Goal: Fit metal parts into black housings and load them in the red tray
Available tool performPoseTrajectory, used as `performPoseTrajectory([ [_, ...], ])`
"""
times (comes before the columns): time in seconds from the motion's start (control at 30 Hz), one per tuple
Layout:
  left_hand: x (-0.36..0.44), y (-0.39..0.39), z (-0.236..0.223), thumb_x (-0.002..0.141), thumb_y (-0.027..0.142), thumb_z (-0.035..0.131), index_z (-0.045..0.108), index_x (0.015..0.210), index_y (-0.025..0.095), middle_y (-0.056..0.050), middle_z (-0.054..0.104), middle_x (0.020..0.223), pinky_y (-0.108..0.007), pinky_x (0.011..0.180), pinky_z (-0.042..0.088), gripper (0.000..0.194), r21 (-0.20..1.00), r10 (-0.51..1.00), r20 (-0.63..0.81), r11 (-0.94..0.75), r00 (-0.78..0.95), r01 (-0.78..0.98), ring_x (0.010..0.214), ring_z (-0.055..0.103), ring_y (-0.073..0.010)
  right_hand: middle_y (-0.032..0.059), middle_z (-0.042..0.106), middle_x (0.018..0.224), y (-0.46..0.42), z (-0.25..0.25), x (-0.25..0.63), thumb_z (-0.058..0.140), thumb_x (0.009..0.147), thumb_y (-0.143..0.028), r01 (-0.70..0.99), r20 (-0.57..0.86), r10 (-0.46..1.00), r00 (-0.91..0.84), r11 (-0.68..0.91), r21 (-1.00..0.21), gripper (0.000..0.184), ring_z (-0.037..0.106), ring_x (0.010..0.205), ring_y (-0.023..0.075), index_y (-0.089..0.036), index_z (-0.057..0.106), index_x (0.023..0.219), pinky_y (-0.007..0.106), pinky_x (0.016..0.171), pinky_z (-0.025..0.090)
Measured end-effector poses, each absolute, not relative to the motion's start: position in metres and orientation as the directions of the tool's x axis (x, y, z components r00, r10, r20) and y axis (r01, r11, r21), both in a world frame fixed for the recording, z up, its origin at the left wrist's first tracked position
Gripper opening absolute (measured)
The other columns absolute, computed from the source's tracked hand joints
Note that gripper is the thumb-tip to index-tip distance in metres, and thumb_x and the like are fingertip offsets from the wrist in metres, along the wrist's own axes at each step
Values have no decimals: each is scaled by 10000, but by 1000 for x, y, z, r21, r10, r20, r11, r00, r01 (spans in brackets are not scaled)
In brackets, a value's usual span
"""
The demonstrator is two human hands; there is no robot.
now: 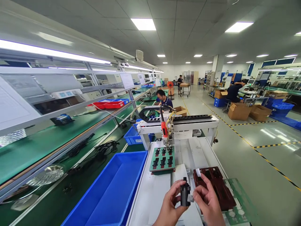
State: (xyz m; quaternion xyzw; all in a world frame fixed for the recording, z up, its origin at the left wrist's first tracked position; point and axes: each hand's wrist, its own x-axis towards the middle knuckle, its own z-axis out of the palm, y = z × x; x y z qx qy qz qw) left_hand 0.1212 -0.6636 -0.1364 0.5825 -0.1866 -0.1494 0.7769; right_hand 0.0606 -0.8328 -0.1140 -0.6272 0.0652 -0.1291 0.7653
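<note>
My left hand [169, 202] is closed around a black cylindrical part [185, 195] with a narrow stub on top, held upright. My right hand [208, 201] pinches a small whitish-grey piece [190, 198] against the part's lower right side; its exact kind is unclear. A small white tab [198, 172] shows at the raised index fingertip; I cannot tell whether it sticks there or lies on the fixture behind. Beyond the right hand lies a dark red fixture plate [213, 175] with slots. A green fixture [162, 160] holding several black parts sits further forward on the white machine bed.
A white gantry machine [188, 124] with a red-bodied tool head [164, 129] spans the bed. To the left stand a large blue bin [110, 188] and a green conveyor [70, 133] with cables. A clear green sheet [242, 194] lies right. A co-worker [166, 99] sits beyond the gantry.
</note>
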Motion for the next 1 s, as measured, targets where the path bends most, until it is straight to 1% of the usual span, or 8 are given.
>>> performPoseTrajectory([
  [0.07, 120, -660, -130, 709, 323, 937, 714, 1314, 299, -143, 531, 1520, -372, 960, 581, 645, 976, -447, 126, 214, 886, -31, 1316, 616, -358, -10, 694, 793, -825, -112, 57, 758, 913, -574, 83, 34, -243, 969, 198, -977, 875, 602, 705, 195, -230, 298, 1573, 318, 689, 449],
  [0.13, 119, -658, -125, 708, 278, 931, 719, 1321, 320, -136, 524, 1529, -376, 987, 577, 650, 984, -462, 112, 174, 880, -34, 1348, 596, -364, -12, 699, 772, -819, -110, 57, 750, 895, -605, 71, 24, -269, 963, 166, -984, 928, 623, 747, 220, -214, 271, 1587, 352, 756, 455],
  [0.2, 118, -657, -122, 695, 247, 934, 723, 1319, 328, -134, 536, 1521, -366, 971, 584, 664, 986, -468, 106, 162, 877, -33, 1331, 608, -361, -12, 703, 759, -815, -107, 57, 743, 884, -617, 54, 16, -292, 956, 124, -991, 950, 636, 755, 233, -208, 261, 1594, 366, 776, 454],
  [0.37, 116, -656, -121, 727, 243, 911, 716, 1336, 322, -139, 547, 1509, -353, 952, 586, 644, 988, -482, 115, 147, 869, -49, 1297, 626, -348, -31, 681, 717, -814, -106, 56, 730, 873, -609, 42, 25, -328, 944, 44, -998, 936, 599, 662, 206, -219, 282, 1596, 325, 679, 426],
  [0.57, 114, -655, -118, 728, 182, 880, 713, 1333, 327, -127, 554, 1509, -330, 930, 585, 644, 991, -479, 106, 120, 872, -54, 1307, 623, -338, -39, 671, 719, -812, -109, 54, 738, 853, -633, 28, 28, -364, 931, -7, -1000, 996, 582, 650, 212, -210, 254, 1615, 319, 663, 416],
  [0.67, 114, -655, -117, 734, 167, 864, 713, 1332, 331, -126, 553, 1506, -333, 927, 589, 639, 991, -478, 114, 120, 871, -64, 1310, 620, -342, -41, 668, 729, -811, -108, 54, 726, 868, -631, 25, 36, -362, 931, -34, -999, 988, 548, 627, 196, -211, 241, 1619, 307, 648, 418],
  [0.87, 117, -651, -121, 735, 184, 872, 700, 1349, 328, -126, 529, 1512, -343, 927, 592, 654, 989, -480, 119, 131, 869, -63, 1261, 644, -332, -36, 662, 735, -805, -106, 54, 700, 894, -624, 34, 76, -400, 913, -110, -993, 952, 498, 578, 172, -219, 245, 1625, 294, 596, 419],
  [1.0, 118, -650, -122, 738, 232, 896, 702, 1346, 306, -146, 527, 1508, -349, 925, 594, 642, 987, -478, 122, 148, 870, -57, 1264, 633, -343, -31, 670, 727, -801, -107, 56, 684, 903, -632, 51, 101, -408, 908, -131, -990, 956, 525, 576, 182, -212, 223, 1628, 297, 582, 423],
])
